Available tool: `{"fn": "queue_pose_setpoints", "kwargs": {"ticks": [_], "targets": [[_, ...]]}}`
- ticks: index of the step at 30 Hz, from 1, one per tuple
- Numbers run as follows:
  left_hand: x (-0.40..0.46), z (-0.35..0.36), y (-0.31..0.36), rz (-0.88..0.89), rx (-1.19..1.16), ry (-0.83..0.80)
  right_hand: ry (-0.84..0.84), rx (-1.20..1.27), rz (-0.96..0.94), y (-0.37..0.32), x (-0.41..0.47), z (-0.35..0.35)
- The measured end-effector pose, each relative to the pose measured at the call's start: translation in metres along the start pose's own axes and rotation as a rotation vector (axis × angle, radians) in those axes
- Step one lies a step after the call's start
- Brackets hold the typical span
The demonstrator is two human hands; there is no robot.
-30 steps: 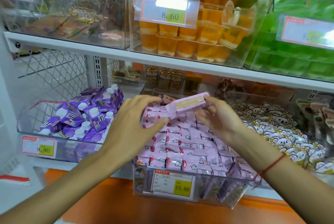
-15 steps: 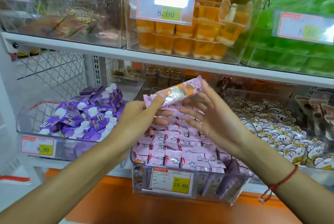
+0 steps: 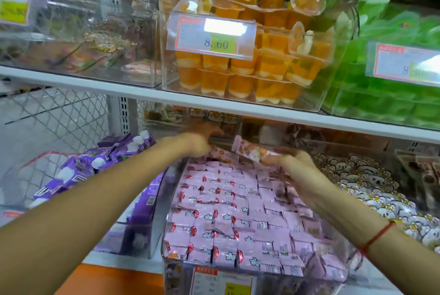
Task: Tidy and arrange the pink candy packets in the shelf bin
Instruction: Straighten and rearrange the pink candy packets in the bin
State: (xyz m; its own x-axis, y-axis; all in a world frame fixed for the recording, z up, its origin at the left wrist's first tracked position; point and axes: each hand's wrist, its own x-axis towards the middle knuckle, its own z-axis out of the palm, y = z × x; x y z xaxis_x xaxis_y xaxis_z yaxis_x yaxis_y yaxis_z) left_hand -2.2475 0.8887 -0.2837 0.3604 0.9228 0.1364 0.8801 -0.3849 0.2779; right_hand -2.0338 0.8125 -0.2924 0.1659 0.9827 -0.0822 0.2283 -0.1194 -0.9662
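Observation:
A clear shelf bin [image 3: 166, 190] on the lower shelf is filled with rows of small pink candy packets [image 3: 228, 218]. My right hand [image 3: 295, 166] holds a long pink packet [image 3: 250, 150] by one end, tilted over the back right of the bin. My left hand [image 3: 200, 140] reaches to the bin's back left, just under the upper shelf. It is blurred and its fingers are not clear. Both forearms stretch in from the bottom corners.
Purple cartons [image 3: 78, 171] fill the bin to the left, and white cartoon packets [image 3: 371, 187] the one to the right. The white upper shelf [image 3: 142, 94] hangs low over the hands, carrying orange jelly cups [image 3: 250, 63] and green packs [image 3: 392, 80]. A price tag [image 3: 223, 282] fronts the bin.
My left hand has let go of the long packet and moved to the back of the bin. My right hand now holds the packet alone, lower and further back.

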Motion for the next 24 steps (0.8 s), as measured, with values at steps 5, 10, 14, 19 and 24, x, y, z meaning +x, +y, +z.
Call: {"fn": "queue_pose_setpoints", "kwargs": {"ticks": [5, 10, 14, 19, 24], "targets": [[0.025, 0.016, -0.005, 0.014, 0.282, -0.143, -0.214, -0.744, -0.321, 0.002, 0.008, 0.002], [0.027, 0.009, -0.015, 0.005, 0.185, -0.296, -0.233, -1.163, -0.435, -0.003, 0.016, 0.011], [0.017, 0.000, -0.022, 0.037, 0.103, -0.184, -0.090, -0.673, -0.443, -0.011, 0.030, 0.010], [0.012, -0.004, -0.017, 0.003, -0.037, 0.026, 0.071, -0.133, -0.392, -0.009, 0.049, 0.014], [0.014, -0.006, -0.009, 0.007, 0.053, 0.177, 0.014, -0.205, -0.441, 0.001, 0.060, 0.036]]}}
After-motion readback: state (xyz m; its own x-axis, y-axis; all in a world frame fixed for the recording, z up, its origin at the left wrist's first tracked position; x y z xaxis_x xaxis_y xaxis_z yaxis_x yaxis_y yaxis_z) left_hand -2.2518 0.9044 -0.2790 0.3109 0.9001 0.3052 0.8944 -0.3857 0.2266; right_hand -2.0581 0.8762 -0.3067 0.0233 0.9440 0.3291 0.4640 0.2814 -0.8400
